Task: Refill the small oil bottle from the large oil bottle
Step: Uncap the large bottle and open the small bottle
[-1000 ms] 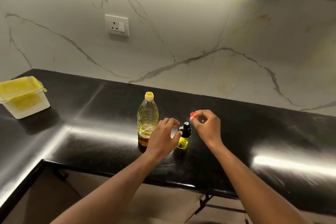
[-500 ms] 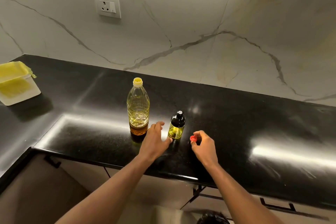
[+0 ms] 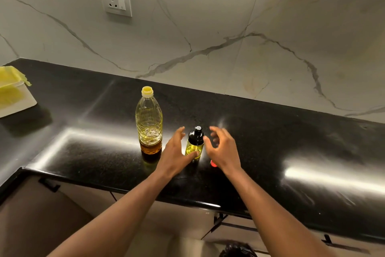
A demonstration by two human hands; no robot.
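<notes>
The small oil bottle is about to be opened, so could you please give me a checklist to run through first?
1. The small oil bottle stands upright on the counter: ok.
2. Its black top is off: not ok, it is on.
3. The large oil bottle stands upright, no red cap on its yellow neck: ok.
4. The red cap lies on the counter, apart from both bottles: ok, though partly hidden by the right hand.
5. The left hand grips the small oil bottle: not ok; only the thumb touches it, fingers spread.
6. The right hand is free: ok, holding nothing.
</notes>
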